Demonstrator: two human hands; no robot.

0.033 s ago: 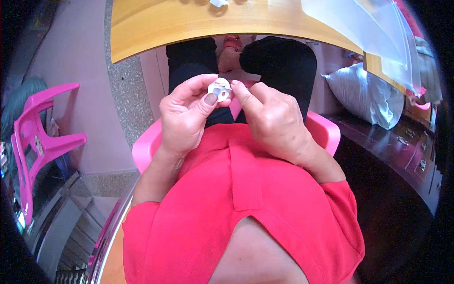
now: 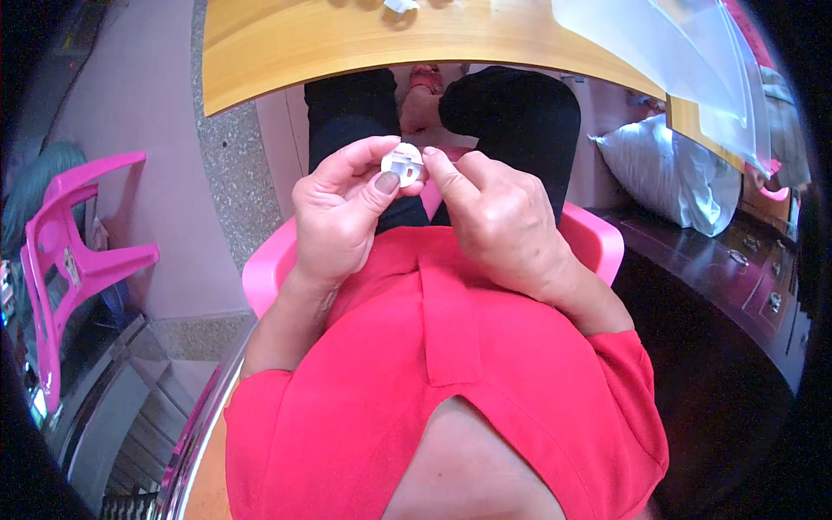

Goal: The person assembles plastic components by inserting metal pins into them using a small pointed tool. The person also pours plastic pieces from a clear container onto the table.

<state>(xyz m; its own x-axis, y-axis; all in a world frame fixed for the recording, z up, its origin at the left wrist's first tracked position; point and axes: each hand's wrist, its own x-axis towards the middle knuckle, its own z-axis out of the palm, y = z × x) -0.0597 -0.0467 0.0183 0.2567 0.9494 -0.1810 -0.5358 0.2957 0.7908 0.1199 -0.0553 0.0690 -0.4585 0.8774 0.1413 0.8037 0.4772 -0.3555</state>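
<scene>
Above my lap, my left hand (image 2: 338, 212) pinches a small round white plastic piece (image 2: 400, 161) between thumb and fingers. Slots and a small opening show on the face turned up toward me. My right hand (image 2: 507, 212) is closed, its index fingertip against or just beside the right edge of the piece. A thin grey sliver shows by that fingertip; what it is, and whether the right fingers hold it, is too small to make out. The other right fingers are curled under and mostly hidden.
A wooden table (image 2: 347, 39) lies ahead, with a small white piece (image 2: 401, 5) at its far side. Translucent plastic (image 2: 659, 61) overhangs its right end. A white sack (image 2: 672, 173) stands at right. A pink plastic chair (image 2: 65, 238) is at left; my seat (image 2: 598, 247) is pink too.
</scene>
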